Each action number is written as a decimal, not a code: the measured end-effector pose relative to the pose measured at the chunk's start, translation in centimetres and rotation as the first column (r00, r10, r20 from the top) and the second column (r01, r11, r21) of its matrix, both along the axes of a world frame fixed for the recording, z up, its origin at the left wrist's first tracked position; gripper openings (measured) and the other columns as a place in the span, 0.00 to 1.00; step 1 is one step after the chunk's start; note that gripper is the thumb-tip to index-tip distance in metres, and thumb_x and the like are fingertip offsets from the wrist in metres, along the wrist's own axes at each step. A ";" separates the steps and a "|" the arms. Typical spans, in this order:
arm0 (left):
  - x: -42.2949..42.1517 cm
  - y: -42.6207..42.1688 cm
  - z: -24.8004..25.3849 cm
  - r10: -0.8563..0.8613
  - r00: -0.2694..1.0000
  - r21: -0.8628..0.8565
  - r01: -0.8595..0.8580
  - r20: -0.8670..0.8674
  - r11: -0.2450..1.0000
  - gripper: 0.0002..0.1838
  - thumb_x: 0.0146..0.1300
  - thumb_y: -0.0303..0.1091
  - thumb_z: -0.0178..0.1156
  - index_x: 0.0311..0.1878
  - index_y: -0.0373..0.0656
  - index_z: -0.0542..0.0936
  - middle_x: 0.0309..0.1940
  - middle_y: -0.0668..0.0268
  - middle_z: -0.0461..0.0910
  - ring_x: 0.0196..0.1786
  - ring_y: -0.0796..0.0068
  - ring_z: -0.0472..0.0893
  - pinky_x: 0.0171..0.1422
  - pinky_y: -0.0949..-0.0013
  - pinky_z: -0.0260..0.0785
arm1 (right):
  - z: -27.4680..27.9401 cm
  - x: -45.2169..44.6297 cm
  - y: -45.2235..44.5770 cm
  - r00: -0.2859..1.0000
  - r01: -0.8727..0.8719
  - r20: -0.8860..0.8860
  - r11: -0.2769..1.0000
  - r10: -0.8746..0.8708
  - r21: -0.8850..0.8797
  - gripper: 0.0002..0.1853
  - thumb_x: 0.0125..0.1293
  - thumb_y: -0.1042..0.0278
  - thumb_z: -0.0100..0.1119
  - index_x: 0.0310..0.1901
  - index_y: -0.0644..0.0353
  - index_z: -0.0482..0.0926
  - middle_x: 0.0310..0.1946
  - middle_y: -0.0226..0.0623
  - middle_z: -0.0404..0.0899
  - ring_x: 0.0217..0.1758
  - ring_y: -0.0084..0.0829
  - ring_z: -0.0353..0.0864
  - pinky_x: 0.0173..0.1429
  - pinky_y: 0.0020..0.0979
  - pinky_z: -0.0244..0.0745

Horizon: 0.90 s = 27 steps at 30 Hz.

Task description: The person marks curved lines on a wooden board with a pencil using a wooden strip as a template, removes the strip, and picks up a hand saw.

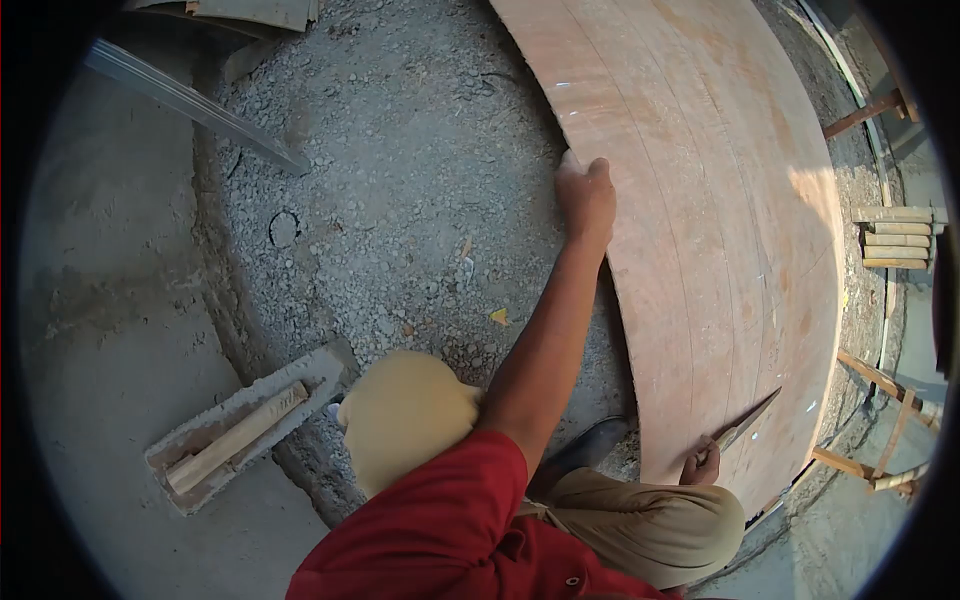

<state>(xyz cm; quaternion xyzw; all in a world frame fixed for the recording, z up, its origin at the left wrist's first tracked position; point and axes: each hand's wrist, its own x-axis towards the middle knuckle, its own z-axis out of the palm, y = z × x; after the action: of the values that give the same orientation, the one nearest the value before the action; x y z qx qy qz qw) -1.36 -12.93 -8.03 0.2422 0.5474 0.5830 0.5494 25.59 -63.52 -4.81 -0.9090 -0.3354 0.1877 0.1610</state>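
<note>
A large reddish-brown wooden sheet (690,230) with thin lines along it lies on the right. My left hand (587,198) grips the sheet's near-left edge, thumb and fingers closed round it. Lower down, beside my bent knee, my right hand (702,464) is closed around the handle of a saw (748,418). The saw's blade slants up and to the right over the sheet's surface. My knee (660,525), in tan trousers, is at the sheet's lower end.
Gravel ground (400,210) spreads left of the sheet. A trough-like box (215,450) with a wooden stick stands lower left, near a pale rounded object (408,420). A metal channel (200,105) juts in at upper left. Wooden struts (885,385) and stacked wood pieces (896,240) are far right.
</note>
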 end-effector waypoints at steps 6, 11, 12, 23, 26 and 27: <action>0.3 0.0 5.9 -0.047 0.992 -0.033 0.044 -0.118 0.999 0.19 0.63 0.24 0.49 0.55 0.24 0.75 0.48 0.35 0.82 0.55 0.37 0.82 0.63 0.50 0.72 | 2.6 2.9 -5.6 0.991 0.126 0.078 0.968 -0.111 -0.219 0.34 0.53 0.79 0.63 0.67 0.59 0.76 0.43 0.39 0.77 0.37 0.31 0.75 0.46 0.33 0.75; -0.8 0.1 11.1 -0.189 0.964 -0.004 0.191 -0.188 0.982 0.13 0.64 0.25 0.51 0.48 0.27 0.75 0.42 0.30 0.81 0.51 0.31 0.82 0.55 0.44 0.74 | 5.1 0.2 -6.0 0.981 0.176 0.133 0.944 -0.144 -0.279 0.36 0.53 0.78 0.63 0.69 0.58 0.74 0.44 0.39 0.76 0.38 0.31 0.75 0.46 0.33 0.75; -0.8 -0.1 11.5 -0.189 0.968 0.023 0.195 -0.166 0.980 0.12 0.64 0.25 0.51 0.47 0.27 0.75 0.41 0.30 0.81 0.50 0.31 0.82 0.54 0.44 0.74 | 5.4 -0.3 -5.9 0.981 0.173 0.140 0.944 -0.138 -0.283 0.36 0.53 0.78 0.63 0.69 0.58 0.74 0.44 0.39 0.76 0.38 0.32 0.75 0.46 0.34 0.75; -4.6 -2.5 5.2 -0.217 0.957 0.020 0.218 0.193 0.976 0.11 0.60 0.19 0.53 0.45 0.27 0.77 0.42 0.53 0.83 0.43 0.66 0.81 0.53 0.63 0.73 | 4.0 -9.3 -4.1 0.982 -0.099 0.146 0.988 0.116 -0.122 0.41 0.54 0.76 0.64 0.74 0.57 0.69 0.46 0.41 0.74 0.38 0.33 0.75 0.46 0.35 0.74; -5.8 -2.9 2.0 -0.245 0.950 -0.103 0.268 0.194 0.958 0.12 0.61 0.18 0.54 0.48 0.29 0.77 0.44 0.57 0.82 0.44 0.71 0.79 0.52 0.65 0.72 | 0.7 -13.3 -4.2 0.960 -0.161 0.228 0.987 0.161 -0.019 0.49 0.51 0.71 0.68 0.79 0.57 0.61 0.48 0.44 0.71 0.41 0.37 0.76 0.47 0.38 0.75; -6.1 -3.1 1.5 -0.237 0.946 -0.136 0.271 0.222 0.953 0.12 0.61 0.18 0.54 0.49 0.30 0.77 0.44 0.58 0.82 0.45 0.72 0.79 0.52 0.65 0.72 | 0.6 -13.8 -4.2 0.952 -0.174 0.237 0.980 0.192 -0.097 0.50 0.50 0.71 0.68 0.79 0.57 0.61 0.47 0.44 0.72 0.41 0.39 0.76 0.48 0.40 0.75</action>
<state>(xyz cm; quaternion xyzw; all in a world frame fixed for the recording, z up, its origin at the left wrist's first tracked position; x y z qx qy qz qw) -7.45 -15.99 -6.50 0.2038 0.4989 0.4814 0.6912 11.81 -67.68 -4.17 -0.8956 -0.4283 0.1006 0.0661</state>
